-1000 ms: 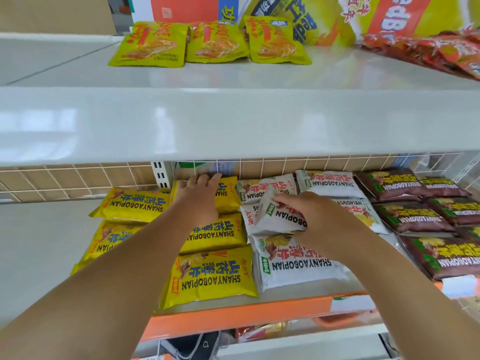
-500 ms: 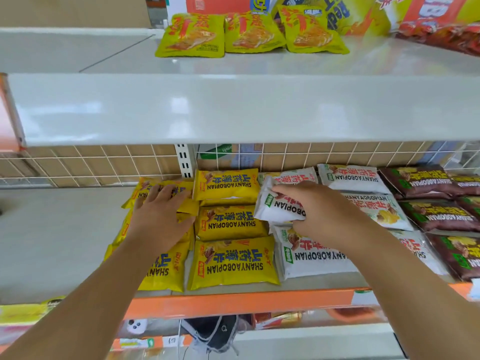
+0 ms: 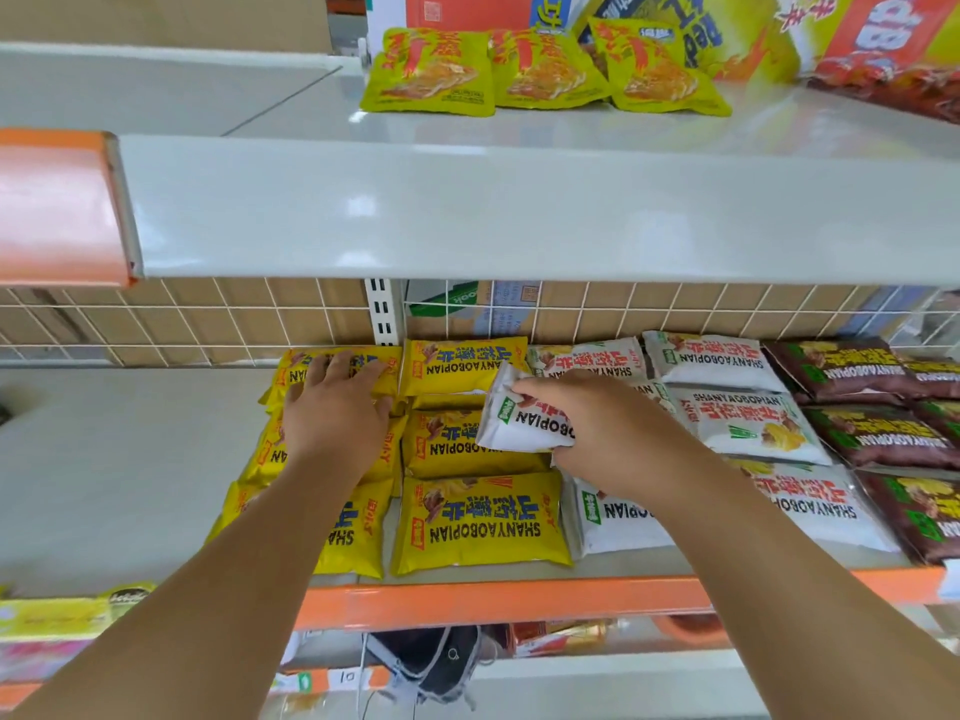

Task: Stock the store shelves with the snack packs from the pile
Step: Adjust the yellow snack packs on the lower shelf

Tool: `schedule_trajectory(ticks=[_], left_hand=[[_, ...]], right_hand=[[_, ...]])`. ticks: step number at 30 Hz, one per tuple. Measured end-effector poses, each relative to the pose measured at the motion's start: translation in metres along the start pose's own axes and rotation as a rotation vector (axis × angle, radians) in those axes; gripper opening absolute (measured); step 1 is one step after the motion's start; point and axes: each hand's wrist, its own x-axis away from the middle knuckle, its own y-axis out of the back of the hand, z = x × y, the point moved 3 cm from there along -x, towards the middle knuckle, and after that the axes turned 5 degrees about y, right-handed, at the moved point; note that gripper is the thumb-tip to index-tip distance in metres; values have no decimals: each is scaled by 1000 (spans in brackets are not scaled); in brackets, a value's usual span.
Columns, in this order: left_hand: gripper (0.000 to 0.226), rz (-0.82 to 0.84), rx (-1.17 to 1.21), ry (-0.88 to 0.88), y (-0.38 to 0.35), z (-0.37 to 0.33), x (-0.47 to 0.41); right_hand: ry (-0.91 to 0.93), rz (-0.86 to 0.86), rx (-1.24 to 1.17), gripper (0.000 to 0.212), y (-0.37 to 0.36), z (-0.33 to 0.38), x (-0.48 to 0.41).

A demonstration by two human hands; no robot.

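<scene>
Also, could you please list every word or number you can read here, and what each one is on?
"SHANYAOBOPIAN", upside down: front yellow snack pack.
"SHANYAOBOPIAN", upright: white snack pack on the shelf.
"BOPIAN", rest covered: held white snack pack in the right hand.
"SHANYAOBOPIAN", upside down: brown snack pack.
"10": small tag below the orange shelf edge.
Print on the top-shelf yellow packs: too blurred to read.

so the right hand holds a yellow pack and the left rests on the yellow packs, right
Not quite: in the head view the right hand holds a white pack, not a yellow one. The left hand does rest on the yellow packs.
</scene>
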Motion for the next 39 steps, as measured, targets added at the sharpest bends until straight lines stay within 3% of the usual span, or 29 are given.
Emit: schedule_trajectory(ticks=[8,16,21,31,39], left_hand=[[64,53,9,-33,2,0,6],[68,61,126,-347,28,-73,47],[68,64,151,-453,33,-129,68],[74,155,214,-556,19,-213,101],[77,150,172,-551,11,-235,106]], right_hand=[[6,-11,28,84,-4,-1,2],[-28,-21,78,84,17,-18,20],[-76,-19,114,87,33,-50,43],[-202,-39,132,83,47,-131,100],[-195,-37,122,88,42,-162,106]])
